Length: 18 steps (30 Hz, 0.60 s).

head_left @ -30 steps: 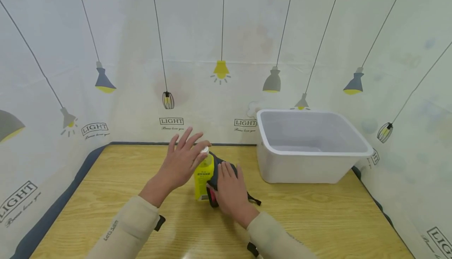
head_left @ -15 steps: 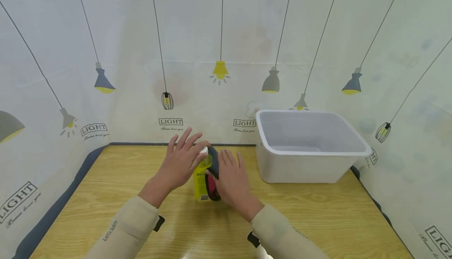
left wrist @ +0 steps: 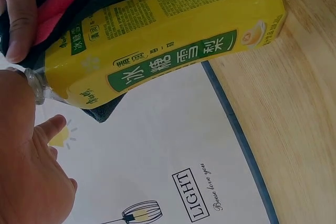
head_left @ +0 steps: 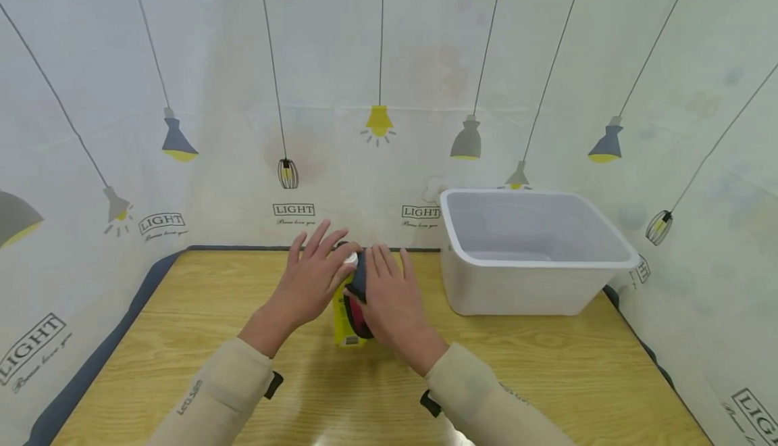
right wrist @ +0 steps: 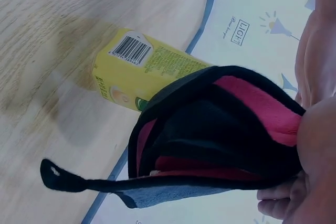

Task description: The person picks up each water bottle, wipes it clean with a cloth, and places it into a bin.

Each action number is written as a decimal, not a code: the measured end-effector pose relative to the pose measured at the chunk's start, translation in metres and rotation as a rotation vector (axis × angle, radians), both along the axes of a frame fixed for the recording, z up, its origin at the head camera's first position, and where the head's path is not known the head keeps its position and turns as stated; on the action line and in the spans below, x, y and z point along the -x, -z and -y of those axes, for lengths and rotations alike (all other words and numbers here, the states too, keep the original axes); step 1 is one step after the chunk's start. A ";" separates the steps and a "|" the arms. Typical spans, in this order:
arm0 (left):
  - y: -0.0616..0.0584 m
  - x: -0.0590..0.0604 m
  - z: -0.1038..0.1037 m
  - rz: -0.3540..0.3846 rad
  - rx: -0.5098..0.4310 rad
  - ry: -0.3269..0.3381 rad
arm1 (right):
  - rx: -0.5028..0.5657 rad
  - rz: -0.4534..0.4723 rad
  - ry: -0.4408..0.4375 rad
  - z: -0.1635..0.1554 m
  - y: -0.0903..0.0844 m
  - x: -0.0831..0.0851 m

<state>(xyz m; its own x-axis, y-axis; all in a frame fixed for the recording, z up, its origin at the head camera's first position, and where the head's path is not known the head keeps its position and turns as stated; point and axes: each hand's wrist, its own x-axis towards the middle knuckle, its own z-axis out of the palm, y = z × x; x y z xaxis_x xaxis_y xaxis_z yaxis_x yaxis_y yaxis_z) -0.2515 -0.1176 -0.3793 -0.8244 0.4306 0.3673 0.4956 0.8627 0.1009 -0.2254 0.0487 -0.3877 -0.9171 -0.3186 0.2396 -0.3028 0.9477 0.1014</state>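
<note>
A yellow drink bottle (head_left: pixel 345 324) with a white cap (head_left: pixel 351 258) stands upright on the wooden table. My left hand (head_left: pixel 306 284) pinches it at the cap and neck between thumb and index finger; the other fingers are spread upward. Against the bottle's right side, my right hand (head_left: pixel 395 304) holds a dark fabric piece (right wrist: pixel 210 124) with black trim, pink lining and a looped strap. Its thumb lies over the fabric close to the bottle's neck in the left wrist view. Folds of the fabric reach behind the bottle (left wrist: pixel 173 40), partly hidden by it.
A white plastic tub (head_left: pixel 510 290) stands at the back right of the table (head_left: pixel 231 405). Behind rises a pale wall sheet (head_left: pixel 340 61) printed with hanging lamps. A dark blue band (head_left: pixel 401 250) runs along the table's far edge.
My right hand has moved left and slightly up with the dark fabric, bringing it around the bottle's upper side. The left hand and the bottle have stayed in place.
</note>
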 end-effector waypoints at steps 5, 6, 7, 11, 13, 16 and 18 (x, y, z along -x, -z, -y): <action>0.000 0.000 0.000 -0.008 0.000 0.003 | -0.036 -0.024 0.005 0.000 0.003 0.001; 0.000 0.000 0.000 -0.010 0.001 0.004 | -0.043 -0.032 0.006 0.000 0.004 0.001; 0.000 0.000 0.000 -0.012 0.001 0.004 | -0.047 -0.036 0.005 -0.001 0.005 0.001; 0.001 0.000 0.000 -0.017 -0.004 0.006 | -0.067 -0.049 -0.001 -0.003 0.009 0.001; 0.001 -0.001 0.000 -0.013 -0.010 0.007 | -0.074 -0.053 -0.004 -0.003 0.010 0.001; 0.001 -0.001 0.000 -0.004 -0.013 0.008 | -0.078 -0.062 -0.007 -0.004 0.011 0.001; 0.001 0.000 0.000 0.001 -0.015 0.009 | -0.073 -0.068 -0.008 -0.004 0.012 0.001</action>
